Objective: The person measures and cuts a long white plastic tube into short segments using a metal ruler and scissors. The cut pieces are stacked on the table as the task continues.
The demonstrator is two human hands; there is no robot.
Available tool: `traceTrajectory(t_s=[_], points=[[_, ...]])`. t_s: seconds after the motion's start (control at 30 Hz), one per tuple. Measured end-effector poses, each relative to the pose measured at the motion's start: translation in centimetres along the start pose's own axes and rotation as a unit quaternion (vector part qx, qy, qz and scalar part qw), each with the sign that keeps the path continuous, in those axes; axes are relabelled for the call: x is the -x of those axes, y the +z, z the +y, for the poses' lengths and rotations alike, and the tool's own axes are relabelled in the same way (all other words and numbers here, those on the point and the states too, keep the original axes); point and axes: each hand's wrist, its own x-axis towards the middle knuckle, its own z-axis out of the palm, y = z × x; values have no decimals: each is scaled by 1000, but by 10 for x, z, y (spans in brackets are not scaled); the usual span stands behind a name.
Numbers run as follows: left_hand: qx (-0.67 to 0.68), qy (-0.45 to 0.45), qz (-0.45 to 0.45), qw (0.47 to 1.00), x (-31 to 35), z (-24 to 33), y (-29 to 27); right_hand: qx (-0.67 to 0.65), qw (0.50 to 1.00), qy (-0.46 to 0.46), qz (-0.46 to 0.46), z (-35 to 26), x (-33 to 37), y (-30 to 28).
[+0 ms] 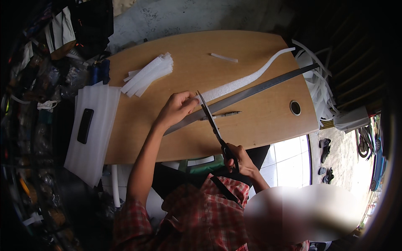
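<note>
Left hand (pixel 177 110) pinched a long white foam strip (pixel 234 85) running toward two o'clock, seemingly steadying it — right hand (pixel 239 159), at four o'clock, grasped black-handled metal scissors (pixel 216 130) across it.

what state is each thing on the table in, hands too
left hand: pinching the foam strip's near end
right hand: gripping the scissors
scissors: blades at the strip, opening unclear
foam strip: uncoiled, far part curving
small piles: cut strips, stacked unevenly
foam sheets: layered, overhanging the table
phone: lying on the sheets
bar: lying slantwise
pen-like tool: lying down
</note>
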Motion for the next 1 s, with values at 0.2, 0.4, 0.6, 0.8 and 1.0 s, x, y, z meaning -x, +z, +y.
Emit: traceTrajectory(t_s=[0.2, 0.4, 0.6, 0.8, 1.0], points=[[-44, -16, 4, 999, 8, -6, 1, 9, 1000, 16, 17, 5, 1, 8], [-25, -22, -15, 999, 12, -25, 3, 34, 999, 22, 29, 21, 5, 13], [-15, -38, -30, 999, 14, -33, 0, 31, 998, 26, 45, 18, 6, 20], [-16, -48, -3, 999, 19, -23, -24, -13, 999, 15, 31, 24, 9, 20], [-200, 90, 149, 964, -39, -26, -112, -80, 995, 60, 9, 18, 7, 10]])
